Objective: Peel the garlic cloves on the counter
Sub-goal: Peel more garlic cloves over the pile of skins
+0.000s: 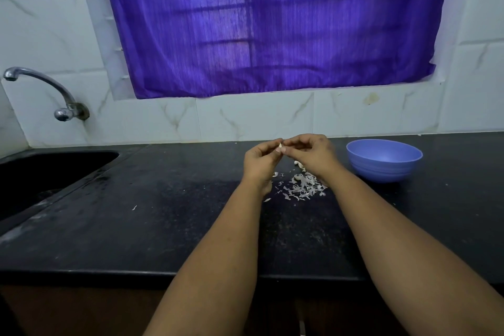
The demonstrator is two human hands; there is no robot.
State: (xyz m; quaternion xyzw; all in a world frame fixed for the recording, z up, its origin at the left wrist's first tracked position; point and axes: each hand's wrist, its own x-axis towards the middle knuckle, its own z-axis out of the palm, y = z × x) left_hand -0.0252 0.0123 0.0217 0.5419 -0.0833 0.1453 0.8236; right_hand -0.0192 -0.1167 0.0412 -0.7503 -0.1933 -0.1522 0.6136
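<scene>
Held up over the far middle of the bench (163, 226): one garlic clove (280, 147), pinched between left hand (260, 162) and right hand (311, 153), each grip closed narrowly on it. Likely light, firm, papery-skinned and a little slippery; best taken at the ends, skin picked from the tip. Below: peel scraps (302, 188). More cloves (298, 164) just behind. Right: blue bowl (384, 161).
</scene>
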